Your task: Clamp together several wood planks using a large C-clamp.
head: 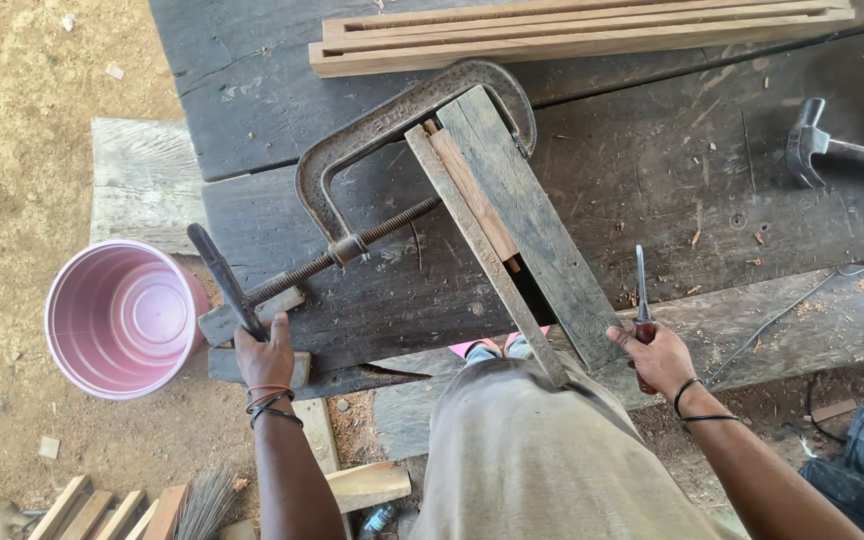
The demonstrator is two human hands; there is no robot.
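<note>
A large rusty C-clamp [372, 135] lies on the dark wooden workbench [652, 170], squeezing a stack of grey and reddish wood boards [512, 220] that slant toward me. My left hand [264, 355] grips the lower end of the clamp's dark handle bar [222, 280] at the end of the threaded screw [382, 232]. My right hand [660, 358] rests against the near end of the boards and holds a chisel [641, 290] with a reddish handle, its blade pointing away from me.
A pink plastic bucket [122, 318] stands on the dirt floor at the left. A claw hammer [832, 152] lies at the bench's right. Light timber strips [582, 30] lie along the far side. Wood offcuts [112, 510] sit bottom left.
</note>
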